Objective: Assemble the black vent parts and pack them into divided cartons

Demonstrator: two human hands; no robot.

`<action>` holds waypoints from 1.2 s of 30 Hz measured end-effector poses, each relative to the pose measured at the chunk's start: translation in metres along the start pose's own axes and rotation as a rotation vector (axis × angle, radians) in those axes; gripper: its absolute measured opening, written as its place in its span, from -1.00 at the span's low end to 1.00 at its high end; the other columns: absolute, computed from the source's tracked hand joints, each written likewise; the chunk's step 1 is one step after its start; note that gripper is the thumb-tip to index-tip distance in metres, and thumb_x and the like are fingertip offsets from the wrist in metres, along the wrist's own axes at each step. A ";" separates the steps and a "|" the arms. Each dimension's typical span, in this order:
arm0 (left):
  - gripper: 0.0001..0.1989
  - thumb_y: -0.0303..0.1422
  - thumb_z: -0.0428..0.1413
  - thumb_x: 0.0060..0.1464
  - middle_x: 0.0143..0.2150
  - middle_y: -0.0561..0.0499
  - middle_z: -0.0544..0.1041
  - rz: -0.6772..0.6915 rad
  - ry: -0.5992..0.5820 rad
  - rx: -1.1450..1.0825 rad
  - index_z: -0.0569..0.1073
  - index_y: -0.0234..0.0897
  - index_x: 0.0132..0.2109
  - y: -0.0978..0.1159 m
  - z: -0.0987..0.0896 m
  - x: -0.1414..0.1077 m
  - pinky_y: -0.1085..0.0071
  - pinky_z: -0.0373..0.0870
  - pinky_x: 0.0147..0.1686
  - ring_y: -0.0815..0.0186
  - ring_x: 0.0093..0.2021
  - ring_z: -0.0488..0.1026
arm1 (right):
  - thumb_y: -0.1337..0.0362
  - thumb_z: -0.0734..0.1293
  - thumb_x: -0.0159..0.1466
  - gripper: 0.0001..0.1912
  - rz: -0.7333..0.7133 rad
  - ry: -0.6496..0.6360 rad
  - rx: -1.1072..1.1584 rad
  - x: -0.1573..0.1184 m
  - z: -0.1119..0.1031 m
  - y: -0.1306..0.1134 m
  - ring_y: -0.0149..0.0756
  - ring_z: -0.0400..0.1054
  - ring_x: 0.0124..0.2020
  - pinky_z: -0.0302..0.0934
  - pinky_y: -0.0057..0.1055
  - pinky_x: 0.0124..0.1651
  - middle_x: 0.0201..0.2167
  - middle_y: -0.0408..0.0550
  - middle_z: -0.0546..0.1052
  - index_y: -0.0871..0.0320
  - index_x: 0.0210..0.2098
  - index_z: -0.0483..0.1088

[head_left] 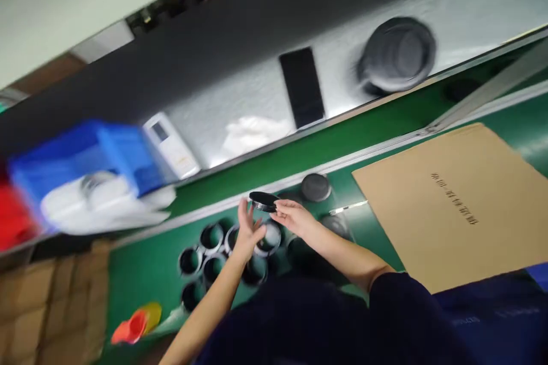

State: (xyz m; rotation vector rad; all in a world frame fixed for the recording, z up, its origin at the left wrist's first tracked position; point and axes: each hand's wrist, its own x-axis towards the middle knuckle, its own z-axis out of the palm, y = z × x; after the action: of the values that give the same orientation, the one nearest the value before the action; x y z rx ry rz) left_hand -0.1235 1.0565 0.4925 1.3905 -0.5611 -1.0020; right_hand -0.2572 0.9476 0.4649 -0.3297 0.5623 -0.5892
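My right hand pinches the right edge of a flat, round black disc with a shiny rim, held tilted above the green bench. To its left, my left hand is open, its fingers apart and raised close to the disc's left edge; whether they touch it I cannot tell. Several black rings stand grouped below and left of my hands. Just beneath the hands lies a ring with a pale centre. Beyond my right hand a dark round piece rests on the bench.
A cardboard sheet with printed writing covers the right side. On the metal shelf stand a black phone-like slab, a dark round object, a white cloth, a white device and a blue bin. Orange and yellow rolls lie lower left.
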 end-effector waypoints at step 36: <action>-0.02 0.35 -0.28 0.20 0.18 -0.44 0.51 -0.745 -0.847 -0.714 0.32 -0.38 0.35 -0.032 -0.065 -0.111 -0.20 0.51 -0.11 -0.30 0.10 0.52 | -0.24 -0.22 0.48 -0.11 -0.591 -0.100 -1.542 -0.170 0.032 0.069 -0.13 0.31 0.19 0.27 -0.10 0.28 0.22 0.03 0.39 0.05 0.13 0.56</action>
State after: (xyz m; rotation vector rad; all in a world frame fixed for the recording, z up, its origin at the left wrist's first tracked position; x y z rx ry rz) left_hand -0.1335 1.1876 0.4768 0.4535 -0.2036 -2.1721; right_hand -0.3263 1.1086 0.5284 -2.0188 0.7396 -0.5890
